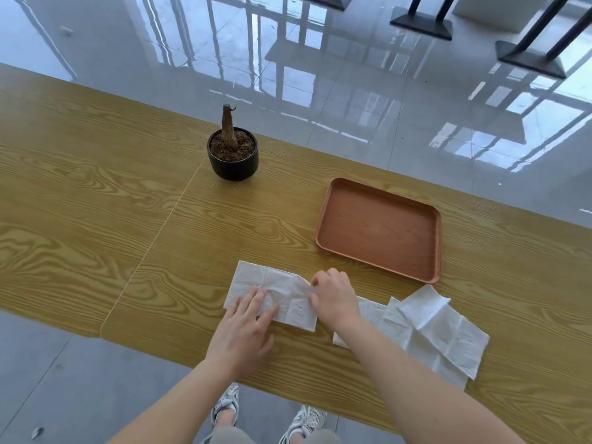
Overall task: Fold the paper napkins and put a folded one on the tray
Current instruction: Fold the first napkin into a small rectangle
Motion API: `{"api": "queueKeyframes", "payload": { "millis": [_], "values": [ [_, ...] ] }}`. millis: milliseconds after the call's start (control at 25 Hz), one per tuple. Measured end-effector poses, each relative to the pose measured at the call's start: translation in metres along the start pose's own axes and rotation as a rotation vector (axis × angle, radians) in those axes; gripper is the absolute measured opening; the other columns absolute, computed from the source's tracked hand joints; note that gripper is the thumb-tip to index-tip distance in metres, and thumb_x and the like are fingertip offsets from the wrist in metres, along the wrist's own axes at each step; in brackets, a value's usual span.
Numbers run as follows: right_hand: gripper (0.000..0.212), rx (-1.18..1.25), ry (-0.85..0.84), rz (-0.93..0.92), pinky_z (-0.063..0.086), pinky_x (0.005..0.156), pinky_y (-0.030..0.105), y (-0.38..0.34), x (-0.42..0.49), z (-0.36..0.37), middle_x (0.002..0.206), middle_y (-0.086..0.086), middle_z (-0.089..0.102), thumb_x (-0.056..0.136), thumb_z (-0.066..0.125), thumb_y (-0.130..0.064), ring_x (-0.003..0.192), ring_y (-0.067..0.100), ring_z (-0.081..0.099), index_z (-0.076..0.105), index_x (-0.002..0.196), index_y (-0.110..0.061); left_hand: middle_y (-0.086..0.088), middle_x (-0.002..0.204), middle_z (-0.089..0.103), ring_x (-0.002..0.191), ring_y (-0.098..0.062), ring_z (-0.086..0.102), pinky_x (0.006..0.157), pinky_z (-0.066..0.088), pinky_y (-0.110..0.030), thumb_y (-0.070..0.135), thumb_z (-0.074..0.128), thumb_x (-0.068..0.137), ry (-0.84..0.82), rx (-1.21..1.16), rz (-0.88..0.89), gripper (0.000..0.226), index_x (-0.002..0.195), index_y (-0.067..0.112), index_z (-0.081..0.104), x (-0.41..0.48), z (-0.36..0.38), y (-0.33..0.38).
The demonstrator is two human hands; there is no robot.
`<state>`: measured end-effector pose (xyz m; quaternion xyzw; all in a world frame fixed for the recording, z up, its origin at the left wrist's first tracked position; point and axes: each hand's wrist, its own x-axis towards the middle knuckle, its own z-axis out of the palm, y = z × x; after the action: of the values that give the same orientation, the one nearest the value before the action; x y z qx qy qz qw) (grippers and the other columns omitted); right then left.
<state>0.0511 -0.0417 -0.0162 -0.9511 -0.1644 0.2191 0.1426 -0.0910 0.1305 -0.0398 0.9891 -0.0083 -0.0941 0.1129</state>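
Left hand (pixel 246 328) presses flat, fingers straight, on the napkin (pixel 267 280); right hand (pixel 333 296) fingers curl, pinching its right edge.

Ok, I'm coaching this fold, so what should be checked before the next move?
1. Left hand flat on the napkin, pinning it: ok.
2. Right hand curled on the napkin's right edge: ok.
3. Edges aligned: cannot tell, the hands cover them.
4. Tray bare, ready for a folded one: ok.
5. Spare napkins lie right of the fold, apart from it: ok.
6. Plant pot stands far back on the table: ok.
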Motion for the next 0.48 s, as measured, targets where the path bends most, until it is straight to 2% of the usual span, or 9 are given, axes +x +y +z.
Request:
{"api": "queueKeyframes", "payload": {
  "millis": [120, 240, 360, 480],
  "values": [
    [0.005, 0.081, -0.046, 0.059, 0.041, 0.083, 0.029, 0.001, 0.001, -0.006, 0.102, -0.001, 0.054, 0.087, 0.062, -0.021, 0.103, 0.022, 0.048, 0.062, 0.092, -0.023, -0.018, 0.156, 0.036, 0.148, -0.034, 0.026, 0.118, 0.025, -0.051, 0.037, 0.062, 0.083, 0.029, -0.019, 0.017, 0.059, 0.138, 0.017, 0.054, -0.003, -0.003, 0.004],
    [0.006, 0.234, -0.067, 0.118, 0.045, 0.072, 0.032, 0.002, -0.003, -0.017, 0.090, -0.004, 0.064, 0.085, 0.063, -0.019, 0.090, 0.021, 0.060, 0.058, 0.085, -0.022, -0.017, 0.146, 0.050, 0.141, -0.036, 0.040, 0.112, 0.037, -0.052, 0.032, 0.068, 0.077, 0.078, -0.006, 0.077, 0.055, 0.129, 0.016, 0.061, -0.005, -0.001, 0.010],
    [0.014, 0.429, -0.092, 0.188, 0.057, 0.065, 0.036, 0.004, -0.013, -0.027, 0.086, 0.000, 0.067, 0.085, 0.059, -0.013, 0.071, 0.020, 0.071, 0.058, 0.096, -0.022, -0.013, 0.143, 0.054, 0.141, -0.033, 0.041, 0.113, 0.036, -0.050, 0.033, 0.069, 0.079, 0.120, -0.054, 0.069, 0.050, 0.126, 0.016, 0.062, -0.006, 0.001, 0.015],
    [0.040, 0.677, -0.159, 0.230, 0.053, 0.049, 0.028, -0.004, -0.022, -0.033, 0.086, 0.011, 0.071, 0.084, 0.053, -0.004, 0.060, 0.022, 0.074, 0.057, 0.116, -0.028, -0.006, 0.132, 0.062, 0.133, -0.030, 0.049, 0.110, 0.041, -0.045, 0.054, 0.073, 0.075, 0.175, -0.227, 0.005, 0.063, 0.123, 0.015, 0.064, -0.008, -0.002, 0.025]
  ]
}}
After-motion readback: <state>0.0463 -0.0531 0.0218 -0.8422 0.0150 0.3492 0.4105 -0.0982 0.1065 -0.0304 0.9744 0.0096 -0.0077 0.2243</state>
